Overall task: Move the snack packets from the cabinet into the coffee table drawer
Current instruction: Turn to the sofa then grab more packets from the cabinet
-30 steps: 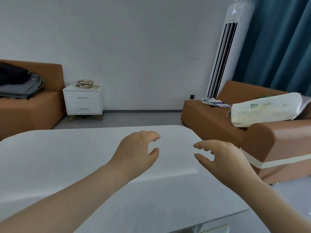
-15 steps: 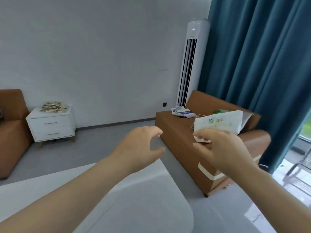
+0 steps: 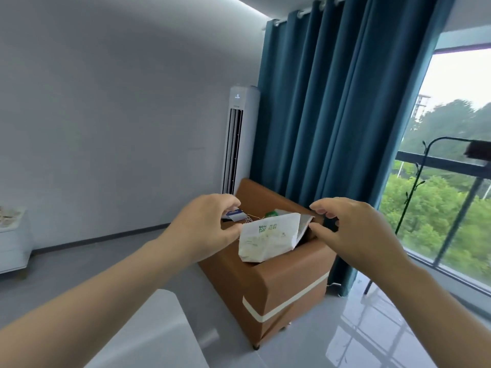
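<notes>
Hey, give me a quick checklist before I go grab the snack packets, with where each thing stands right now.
1. Left hand free: ok, it holds nothing.
2. Right hand free: ok, it holds nothing.
3. Cabinet faced: not ok, only its edge shows at far left.
4. Packets located: cannot tell, a blurred pile lies on the cabinet top.
5. Drawer open: cannot tell, only a corner of the coffee table shows.

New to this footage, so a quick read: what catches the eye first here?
The left hand and right hand hover mid-frame, fingers curled, holding nothing. Behind them a white bag with green print lies on a brown sofa, before tall teal curtains.
</notes>
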`<state>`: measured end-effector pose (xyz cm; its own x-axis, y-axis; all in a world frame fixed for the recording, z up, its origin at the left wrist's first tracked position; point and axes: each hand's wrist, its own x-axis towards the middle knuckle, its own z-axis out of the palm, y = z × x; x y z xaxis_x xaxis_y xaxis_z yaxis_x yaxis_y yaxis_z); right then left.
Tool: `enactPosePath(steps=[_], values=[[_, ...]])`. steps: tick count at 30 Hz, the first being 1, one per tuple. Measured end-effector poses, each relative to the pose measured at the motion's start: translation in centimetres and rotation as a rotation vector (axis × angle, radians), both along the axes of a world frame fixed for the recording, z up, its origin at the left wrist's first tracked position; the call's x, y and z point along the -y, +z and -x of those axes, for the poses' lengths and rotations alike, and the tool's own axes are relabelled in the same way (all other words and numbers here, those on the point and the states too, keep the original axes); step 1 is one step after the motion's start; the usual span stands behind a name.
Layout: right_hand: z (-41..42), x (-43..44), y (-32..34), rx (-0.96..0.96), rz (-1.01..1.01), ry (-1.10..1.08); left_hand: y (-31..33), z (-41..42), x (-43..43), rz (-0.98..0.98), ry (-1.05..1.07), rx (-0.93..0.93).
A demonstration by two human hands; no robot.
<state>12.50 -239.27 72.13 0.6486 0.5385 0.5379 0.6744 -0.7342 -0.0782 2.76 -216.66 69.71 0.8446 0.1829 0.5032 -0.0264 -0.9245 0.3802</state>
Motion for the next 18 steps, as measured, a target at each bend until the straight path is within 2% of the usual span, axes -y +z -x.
enactPosePath(steps=[9,18], values=[[-12.6,-1.9,0.1,0.024,0.042,-0.023,-0.6,-13.3,-2.2,-0.046,-0.004,0.034],[-27.6,-6.7,3.1,0.032,0.069,-0.007,2.0,-28.5,-5.6,-0.077,0.014,0.042]])
